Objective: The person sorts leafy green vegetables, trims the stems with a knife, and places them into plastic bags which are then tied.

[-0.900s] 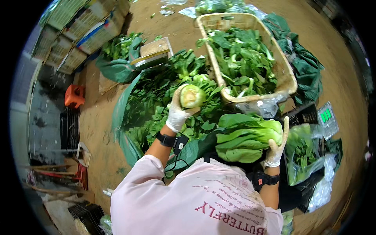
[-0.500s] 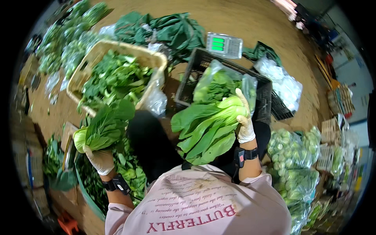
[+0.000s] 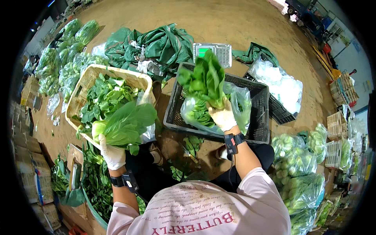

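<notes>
One gloved left hand [image 3: 113, 156] pinches the pale, bulbous base of a smooth-leaved green head [image 3: 126, 126] by the slotted cream plastic crate [image 3: 87, 77], while the gloved right hand [image 3: 223, 116] grips a blurred, broad-leaved bunch [image 3: 208, 80], apparently by its stalks, above a wrinkled clear bag [image 3: 243, 98] inside the black lattice-sided crate [image 3: 253, 132].

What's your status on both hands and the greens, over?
Left hand grips leafy head by the base. Right hand grips second head above black crate. Bagged greens occupy part of that crate.
</notes>
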`<state>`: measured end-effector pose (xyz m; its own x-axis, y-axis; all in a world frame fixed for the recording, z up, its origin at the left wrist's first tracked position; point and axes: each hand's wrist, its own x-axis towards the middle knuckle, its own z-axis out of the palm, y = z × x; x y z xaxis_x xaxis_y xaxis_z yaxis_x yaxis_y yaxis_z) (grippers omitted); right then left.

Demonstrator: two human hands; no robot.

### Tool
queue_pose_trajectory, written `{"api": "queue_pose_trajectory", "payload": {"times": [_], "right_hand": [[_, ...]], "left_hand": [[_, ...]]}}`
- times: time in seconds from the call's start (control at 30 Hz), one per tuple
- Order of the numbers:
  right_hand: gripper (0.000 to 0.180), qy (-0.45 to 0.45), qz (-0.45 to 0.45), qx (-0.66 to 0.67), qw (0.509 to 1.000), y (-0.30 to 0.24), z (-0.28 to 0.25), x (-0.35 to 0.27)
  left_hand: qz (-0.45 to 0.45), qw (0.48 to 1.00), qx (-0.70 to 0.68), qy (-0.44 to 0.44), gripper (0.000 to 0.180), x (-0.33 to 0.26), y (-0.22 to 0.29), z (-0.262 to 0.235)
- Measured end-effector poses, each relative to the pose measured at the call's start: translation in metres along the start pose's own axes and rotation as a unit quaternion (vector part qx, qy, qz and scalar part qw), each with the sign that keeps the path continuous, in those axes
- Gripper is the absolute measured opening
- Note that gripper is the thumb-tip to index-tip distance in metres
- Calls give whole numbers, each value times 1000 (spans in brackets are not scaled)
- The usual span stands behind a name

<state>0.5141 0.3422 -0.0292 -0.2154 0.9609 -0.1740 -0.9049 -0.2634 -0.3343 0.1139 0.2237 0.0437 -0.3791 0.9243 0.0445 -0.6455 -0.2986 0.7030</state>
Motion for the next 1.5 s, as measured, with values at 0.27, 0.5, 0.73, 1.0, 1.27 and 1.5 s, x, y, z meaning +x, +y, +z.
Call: {"api": "queue_pose_trajectory", "payload": {"times": [0.27, 0.5, 0.73, 1.0, 1.27, 1.5], "right_hand": [[48, 89, -220, -110, 965, -130, -102, -31], [75, 80, -181, -694, 692, -123, -130, -27], [61, 146, -286, -901, 291, -43, -30, -29], [35, -173, 257, -814, 491, 149, -131, -44], [39, -14, 398, -820, 411, 233, -255, -60], [37, -26, 456, -860, 228, 223, -306, -47]], "left_hand": [[-22, 995, 73, 70, 56, 16, -3, -15], [52, 939, 336, 44, 49, 68, -10, -59], [66, 962, 114, 240, 39, 106, 20, -23], [158, 959, 58, 227, 35, 116, 22, -37], [141, 924, 204, 290, 47, 116, 21, -71], [84, 943, 133, 292, 33, 127, -2, -69]]}}
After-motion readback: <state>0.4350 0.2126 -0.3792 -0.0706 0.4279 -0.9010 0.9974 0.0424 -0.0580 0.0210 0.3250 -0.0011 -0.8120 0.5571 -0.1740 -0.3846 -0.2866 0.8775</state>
